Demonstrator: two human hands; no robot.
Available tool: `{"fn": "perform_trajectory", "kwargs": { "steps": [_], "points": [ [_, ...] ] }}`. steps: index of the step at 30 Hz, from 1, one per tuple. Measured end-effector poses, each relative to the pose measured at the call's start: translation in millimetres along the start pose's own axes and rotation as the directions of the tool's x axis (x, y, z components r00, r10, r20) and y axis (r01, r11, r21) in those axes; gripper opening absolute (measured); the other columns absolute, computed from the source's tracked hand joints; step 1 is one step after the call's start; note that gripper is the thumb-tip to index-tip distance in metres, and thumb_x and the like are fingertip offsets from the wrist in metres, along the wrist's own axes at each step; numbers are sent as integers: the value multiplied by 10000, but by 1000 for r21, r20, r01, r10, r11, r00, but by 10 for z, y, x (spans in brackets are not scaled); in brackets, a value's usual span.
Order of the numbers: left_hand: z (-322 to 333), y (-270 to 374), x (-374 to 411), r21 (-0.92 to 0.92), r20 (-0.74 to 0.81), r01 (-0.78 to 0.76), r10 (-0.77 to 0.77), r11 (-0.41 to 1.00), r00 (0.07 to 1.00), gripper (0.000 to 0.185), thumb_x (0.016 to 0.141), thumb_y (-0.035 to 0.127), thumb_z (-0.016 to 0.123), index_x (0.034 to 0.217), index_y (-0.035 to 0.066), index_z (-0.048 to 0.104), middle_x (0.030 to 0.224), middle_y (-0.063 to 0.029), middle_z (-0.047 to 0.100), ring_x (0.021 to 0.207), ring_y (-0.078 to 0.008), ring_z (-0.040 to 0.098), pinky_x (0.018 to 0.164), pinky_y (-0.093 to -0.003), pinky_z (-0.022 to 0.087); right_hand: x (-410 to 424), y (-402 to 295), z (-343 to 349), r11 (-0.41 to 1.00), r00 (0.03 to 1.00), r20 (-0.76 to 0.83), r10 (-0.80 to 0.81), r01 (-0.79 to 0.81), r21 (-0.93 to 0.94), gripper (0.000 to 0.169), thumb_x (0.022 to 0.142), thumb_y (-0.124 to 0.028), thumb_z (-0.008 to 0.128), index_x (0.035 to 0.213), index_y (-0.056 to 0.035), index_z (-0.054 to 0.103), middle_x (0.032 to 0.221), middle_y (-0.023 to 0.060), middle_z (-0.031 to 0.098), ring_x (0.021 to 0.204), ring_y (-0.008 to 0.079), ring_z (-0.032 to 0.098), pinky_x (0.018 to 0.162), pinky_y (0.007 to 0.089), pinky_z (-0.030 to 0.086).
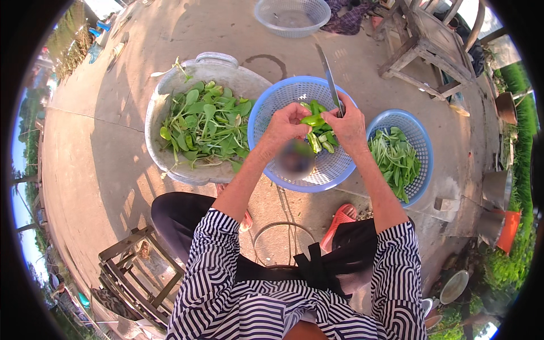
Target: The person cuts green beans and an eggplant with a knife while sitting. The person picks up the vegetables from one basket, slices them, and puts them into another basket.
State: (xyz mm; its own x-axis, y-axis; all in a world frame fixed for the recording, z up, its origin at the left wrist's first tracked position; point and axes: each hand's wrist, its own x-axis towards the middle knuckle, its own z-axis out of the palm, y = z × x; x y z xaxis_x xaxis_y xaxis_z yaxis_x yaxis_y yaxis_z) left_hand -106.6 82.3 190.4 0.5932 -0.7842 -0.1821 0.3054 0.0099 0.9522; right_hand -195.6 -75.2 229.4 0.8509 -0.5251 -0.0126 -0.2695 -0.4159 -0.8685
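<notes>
My left hand [285, 124] pinches a green pepper [313, 120] over a blue plastic colander [278, 90]. In my right hand [349, 127] is a kitchen knife [328, 74], its blade pointing up and away from me; the thumb side of this hand also touches the pepper. Cut green pepper pieces [315, 143] lie in the colander below my hands. A blurred round patch hides part of its near left side. On the left, a dented metal basin [158, 140] holds leafy greens [208, 114] with stems and several peppers mixed in.
A smaller blue colander [426, 153] with trimmed greens [393, 159] stands to the right. Farther off are a pale plastic basket [293, 30] and a wooden chair [429, 46]. A low wooden stool [123, 246] is at my left, and a brick [444, 204] lies on the concrete floor [85, 140].
</notes>
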Motion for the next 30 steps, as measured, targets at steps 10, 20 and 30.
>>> {"fn": "perform_trajectory", "kwargs": {
  "steps": [10,20,30],
  "points": [
    [86,5,-79,-313,234,362,-298,878,925,294,828,105,604,1081,-36,556,921,-123,650,758,-190,647,678,-298,559,-107,-131,17,997,996,47,-76,78,-31,512,747,-150,670,1230,-99,507,742,125,632,662,253,623,630,355,484],
    [30,25,140,-723,-57,-50,12,689,998,200,864,94,522,1045,14,552,976,-89,630,864,-198,626,788,-333,520,-404,-77,-170,841,855,0,-518,509,-185,695,611,-3,695,1262,-123,483,764,132,620,619,271,623,582,340,505],
    [-59,-140,210,-795,-66,-258,345,549,936,250,914,239,484,1114,90,511,1031,-58,602,931,-157,582,834,-312,487,-416,-205,-86,758,800,155,-579,599,-257,722,570,-18,729,1242,-116,485,933,102,647,698,255,634,593,342,517]
  ]
}}
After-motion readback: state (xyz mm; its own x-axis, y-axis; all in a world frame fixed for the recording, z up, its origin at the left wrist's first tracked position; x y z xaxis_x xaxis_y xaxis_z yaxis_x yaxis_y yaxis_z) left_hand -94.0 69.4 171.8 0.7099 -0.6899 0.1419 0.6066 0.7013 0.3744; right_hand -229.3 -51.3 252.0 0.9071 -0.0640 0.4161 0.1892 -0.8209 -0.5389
